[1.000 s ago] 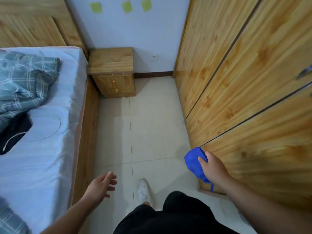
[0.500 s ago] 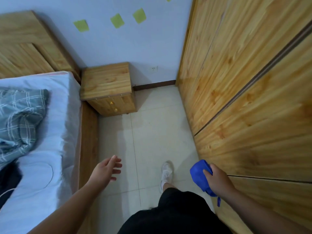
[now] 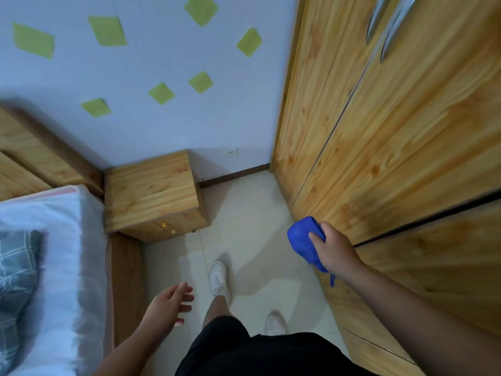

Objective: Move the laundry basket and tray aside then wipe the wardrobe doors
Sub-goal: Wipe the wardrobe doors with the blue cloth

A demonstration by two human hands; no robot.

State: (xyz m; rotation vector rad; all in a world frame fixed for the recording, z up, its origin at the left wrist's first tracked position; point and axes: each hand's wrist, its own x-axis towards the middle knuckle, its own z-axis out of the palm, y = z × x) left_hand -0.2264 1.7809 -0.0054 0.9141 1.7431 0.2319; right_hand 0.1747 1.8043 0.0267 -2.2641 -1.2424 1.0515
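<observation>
the wardrobe doors (image 3: 393, 158) take up the whole right side of the room, pale wood with a dark seam between the panels. on the left is the bed (image 3: 62, 267) with a white sheet and a checked cover, and between the two runs a strip of tiled floor (image 3: 244, 218). no laundry basket or tray is in view on it, so i judge the clearing part done, though they may sit out of sight. a small bedside cabinet (image 3: 151, 191) fills the far corner against the wall.

the person stands in the aisle facing that corner. the right hand (image 3: 334, 251) grips a bunched blue cloth (image 3: 302, 240) low down, just beside the nearest door; i cannot tell whether the cloth touches the wood. the left hand (image 3: 169, 302) hangs over the floor with loose, spread fingers, holding nothing.

wiping looks under way at the lower boards. the upper panels and the area around the metal handles (image 3: 390, 28) likely remain.
</observation>
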